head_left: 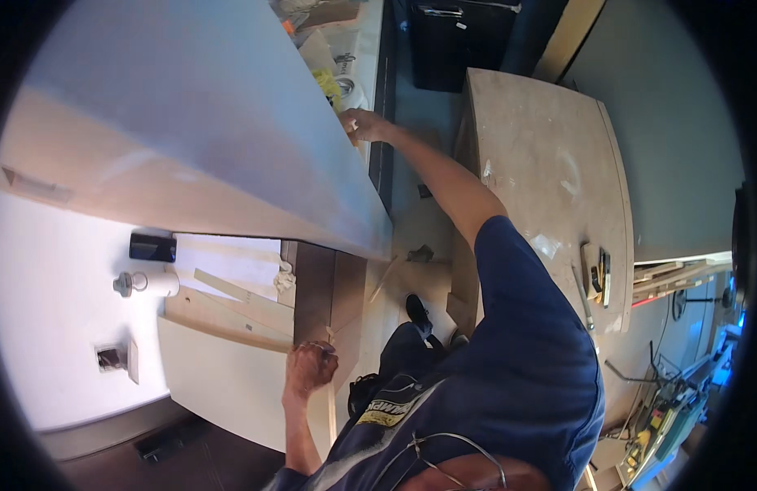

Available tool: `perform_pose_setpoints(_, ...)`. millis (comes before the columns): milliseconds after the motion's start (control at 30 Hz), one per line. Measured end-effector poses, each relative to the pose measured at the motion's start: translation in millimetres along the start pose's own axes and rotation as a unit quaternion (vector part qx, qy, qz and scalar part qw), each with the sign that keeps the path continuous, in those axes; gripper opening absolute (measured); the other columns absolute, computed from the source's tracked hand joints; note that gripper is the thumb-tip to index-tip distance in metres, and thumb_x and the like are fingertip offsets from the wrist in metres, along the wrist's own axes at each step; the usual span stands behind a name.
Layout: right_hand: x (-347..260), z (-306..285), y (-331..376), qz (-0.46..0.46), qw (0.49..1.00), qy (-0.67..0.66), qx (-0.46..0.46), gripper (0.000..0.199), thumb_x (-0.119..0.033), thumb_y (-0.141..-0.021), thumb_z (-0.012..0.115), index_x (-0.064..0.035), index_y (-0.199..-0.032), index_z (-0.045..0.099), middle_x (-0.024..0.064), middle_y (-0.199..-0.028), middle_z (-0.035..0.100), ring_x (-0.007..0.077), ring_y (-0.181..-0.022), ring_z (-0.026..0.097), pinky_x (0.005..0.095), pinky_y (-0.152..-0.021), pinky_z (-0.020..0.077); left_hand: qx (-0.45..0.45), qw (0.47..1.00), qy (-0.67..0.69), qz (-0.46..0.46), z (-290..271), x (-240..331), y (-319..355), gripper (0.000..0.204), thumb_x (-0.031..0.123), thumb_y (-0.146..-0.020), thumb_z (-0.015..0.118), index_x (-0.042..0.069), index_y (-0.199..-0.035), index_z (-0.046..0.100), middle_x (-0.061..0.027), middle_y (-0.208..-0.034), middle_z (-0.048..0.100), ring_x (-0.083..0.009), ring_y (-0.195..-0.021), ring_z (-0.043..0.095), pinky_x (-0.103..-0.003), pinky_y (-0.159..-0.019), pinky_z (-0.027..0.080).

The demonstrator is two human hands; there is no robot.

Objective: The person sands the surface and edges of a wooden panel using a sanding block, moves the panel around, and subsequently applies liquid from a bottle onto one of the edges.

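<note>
My right hand (367,126) is stretched far forward to a cluttered white counter (363,49), beside the edge of a large pale panel (206,106). Its fingers are curled, and a small white spot shows at them; I cannot make out what it is. Just beyond it are a white roll (350,92) and a yellow crumpled thing (326,85). My left hand (310,367) is closed, knuckles up, at the corner of a cream-fronted cabinet (231,385). Whatever its fingers hold, if anything, is hidden.
Wooden strips (239,290) and a crumpled white cloth (284,278) lie in the cabinet's open top. A white bottle (153,284) and a black phone (152,246) are nearby. At right stands a wooden worktop (542,155) with hand tools (595,270). A black bin-like box (460,45) stands ahead.
</note>
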State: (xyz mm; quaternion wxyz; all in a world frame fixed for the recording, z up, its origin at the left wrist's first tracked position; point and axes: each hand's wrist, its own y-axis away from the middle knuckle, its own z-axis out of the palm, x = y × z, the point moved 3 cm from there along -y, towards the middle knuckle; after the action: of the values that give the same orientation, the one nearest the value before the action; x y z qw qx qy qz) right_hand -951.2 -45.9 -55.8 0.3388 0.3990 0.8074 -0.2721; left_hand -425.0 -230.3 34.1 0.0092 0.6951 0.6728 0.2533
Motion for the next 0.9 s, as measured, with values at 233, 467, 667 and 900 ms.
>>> perform_pose_setpoints(233,17.8,31.7,22.2,0.081,0.995,-0.032,0.042,0.059,-0.026,-0.081,0.082,-0.0095,-0.131,0.055,0.0111,-0.136,0.062,0.0274,-0.121,0.063,0.0382,-0.101,0.0502,0.003,0.999,-0.045,0.005,1.2,6.7,-5.7,0.013,0.02,-0.077,0.07,0.013,-0.087,0.075,-0.0081,-0.083,0.074,-0.028,-0.088,0.07,-0.042,-0.083,0.05)
perform_pose_setpoints(467,2.0,23.0,20.4,0.082,0.996,-0.036,0.024,0.074,-0.032,-0.081,0.083,-0.0149,-0.144,0.048,0.0124,-0.138,0.062,0.0328,-0.129,0.058,0.0424,-0.108,0.0472,-0.003,1.0,-0.019,-0.009,-3.2,11.7,-8.3,0.012,0.022,-0.079,0.072,0.013,-0.086,0.075,-0.0067,-0.083,0.074,-0.0276,-0.085,0.069,-0.041,-0.088,0.049)
perform_pose_setpoints(667,-0.1,7.7,62.8,0.094,0.965,-0.176,0.169,0.065,-0.032,-0.085,0.081,-0.0102,-0.139,0.051,0.0181,-0.127,0.066,0.0347,-0.12,0.064,0.0423,-0.101,0.0514,0.032,0.999,-0.022,0.026,-5.4,15.8,-0.1,0.01,0.015,-0.082,0.07,0.012,-0.091,0.072,-0.0042,-0.102,0.072,-0.0264,-0.103,0.066,-0.047,-0.106,0.042)
perform_pose_setpoints(900,31.7,-44.7,219.2,0.077,0.889,-0.302,0.335,0.051,-0.031,-0.087,0.082,-0.0052,-0.123,0.058,0.0155,-0.116,0.068,0.0286,-0.102,0.069,0.0398,-0.087,0.054,0.086,0.996,0.018,-0.017,8.6,78.4,-32.8,0.029,0.008,-0.084,0.07,0.009,-0.113,0.065,-0.0105,-0.119,0.067,-0.0335,-0.114,0.062,-0.054,-0.109,0.04)
